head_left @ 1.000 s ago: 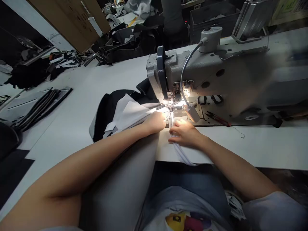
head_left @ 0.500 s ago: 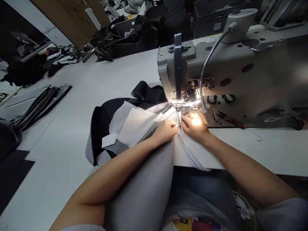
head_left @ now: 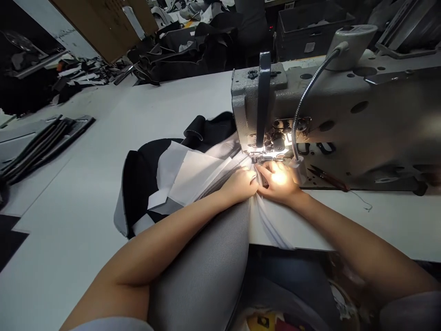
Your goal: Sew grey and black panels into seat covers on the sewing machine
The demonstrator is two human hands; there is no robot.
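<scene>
Both my hands work at the presser foot (head_left: 266, 158) of a grey industrial sewing machine (head_left: 344, 110). My left hand (head_left: 239, 185) grips the edge of a grey mesh fabric panel (head_left: 203, 262), which drapes off the table toward my lap. My right hand (head_left: 277, 182) pinches a white fabric strip (head_left: 272, 225) right beside the left hand, under the machine's lamp. Behind the left hand lies a black fabric piece (head_left: 141, 193) with pale sheet layers (head_left: 193, 179) on top. The needle area is partly hidden by glare and my fingers.
Red-handled thread snips (head_left: 329, 179) lie to the right of the machine on the white table (head_left: 86, 184). A stack of dark strips (head_left: 41, 149) lies at left. Piles of black material (head_left: 182, 59), a dark crate (head_left: 310, 32) and a seated person (head_left: 251, 27) are behind.
My hands have come closer together at the presser foot, and the fabric is gathered there. The view has shifted, so the machine appears further right and the table edge lower.
</scene>
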